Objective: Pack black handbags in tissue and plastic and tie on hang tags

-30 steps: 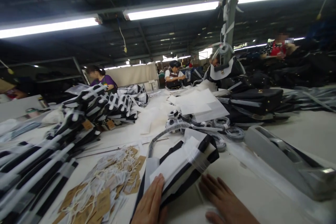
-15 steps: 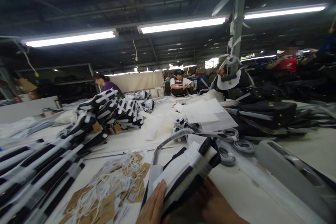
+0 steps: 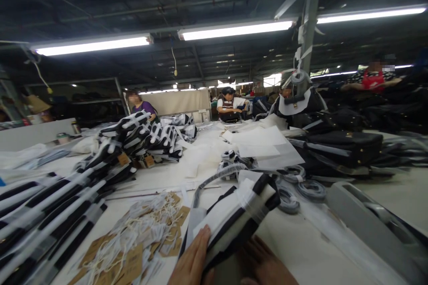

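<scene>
A black bag with white paper and clear wrap around it stands tilted on the table in front of me. My left hand is closed on its left side, fingers along the white paper and thumb near the lower edge. My right hand is low at the bag's near right side, fingers stretched toward its shaded underside; their tips are dim, and I cannot tell whether they touch. A grey wrapped strap arches from behind the bag.
Brown tags with white strings lie left of the bag. Wrapped black-and-white pieces are piled beyond them. Coiled straps, a grey tape dispenser, paper sheets and black bags lie right and behind. Several people work farther off.
My right hand has shifted slightly left and down along the bag's near side. The bag and my left hand have barely moved. The view has turned a little.
</scene>
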`<action>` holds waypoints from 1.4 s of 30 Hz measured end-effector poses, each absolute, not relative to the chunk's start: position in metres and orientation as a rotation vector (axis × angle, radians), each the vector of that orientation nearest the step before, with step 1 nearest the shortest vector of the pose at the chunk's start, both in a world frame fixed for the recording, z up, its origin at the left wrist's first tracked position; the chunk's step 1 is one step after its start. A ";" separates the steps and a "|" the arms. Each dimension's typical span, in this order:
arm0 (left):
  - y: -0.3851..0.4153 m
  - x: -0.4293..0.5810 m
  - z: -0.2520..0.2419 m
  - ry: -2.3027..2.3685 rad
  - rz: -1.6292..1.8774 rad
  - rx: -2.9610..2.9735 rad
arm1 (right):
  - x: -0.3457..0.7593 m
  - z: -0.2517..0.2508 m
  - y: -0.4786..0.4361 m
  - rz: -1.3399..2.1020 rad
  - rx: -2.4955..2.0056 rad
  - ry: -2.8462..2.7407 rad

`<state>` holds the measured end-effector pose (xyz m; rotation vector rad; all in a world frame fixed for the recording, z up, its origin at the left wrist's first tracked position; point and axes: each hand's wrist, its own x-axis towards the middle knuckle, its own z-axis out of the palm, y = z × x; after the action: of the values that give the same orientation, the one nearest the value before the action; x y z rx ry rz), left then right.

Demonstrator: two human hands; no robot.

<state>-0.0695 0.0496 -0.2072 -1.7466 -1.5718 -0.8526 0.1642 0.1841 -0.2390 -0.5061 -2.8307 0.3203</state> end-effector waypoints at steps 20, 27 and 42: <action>0.047 -0.041 -0.113 -1.647 -0.891 -1.666 | 0.179 -0.223 0.141 0.509 -0.528 -2.740; 0.038 0.000 -0.149 -1.412 -0.839 -1.876 | 0.177 -0.209 0.129 0.322 -0.270 -2.597; 0.033 0.020 -0.209 -1.383 -0.750 -1.873 | 0.154 -0.134 0.214 0.592 -0.829 -2.519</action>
<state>0.0204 0.0335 -0.2091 -1.8727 -1.3835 -0.7497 0.1538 0.2144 -0.1343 -0.8294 -2.5192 0.5915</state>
